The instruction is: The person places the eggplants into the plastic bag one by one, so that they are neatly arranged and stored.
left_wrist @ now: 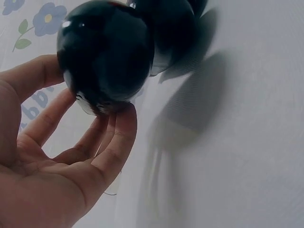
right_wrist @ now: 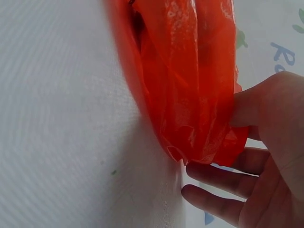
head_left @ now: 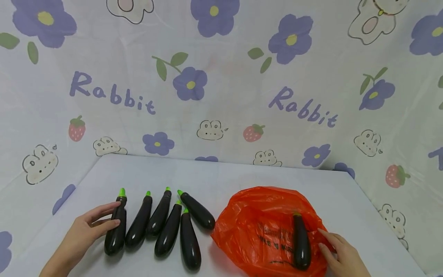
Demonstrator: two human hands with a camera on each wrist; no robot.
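Red plastic formed the bag [head_left: 242, 227] on my right, which lay spread wide, its near edge running out of sight below the head view. My right hand [head_left: 344, 254] pinched its right rim, thumb against the film and fingers around the edge. An eggplant [head_left: 302, 242] lay inside, close to that hand, its stem pointing away from me. My left hand [head_left: 81, 232] gripped the leftmost eggplant [head_left: 115, 240] near its neck, between thumb and fingers.

White table [head_left: 173, 175] showed in a broad strip from the stems to the far edge, and again between my right hand and the right edge, so there was room to move there. Within the row it was tighter: the gripped eggplant was just beside its neighbour [head_left: 138, 225], and the slanting eggplant [head_left: 198, 209] at the other end brought its blunt tip up to the bag's left edge; whether they touched, I could not tell.

Counted, there were seven eggplants: one in the bag, one in my left hand and five more on the table. I had one bag, and behind the table rose a patterned cloth [head_left: 225, 61], with the word Rabbit printed twice and three strawberries showing
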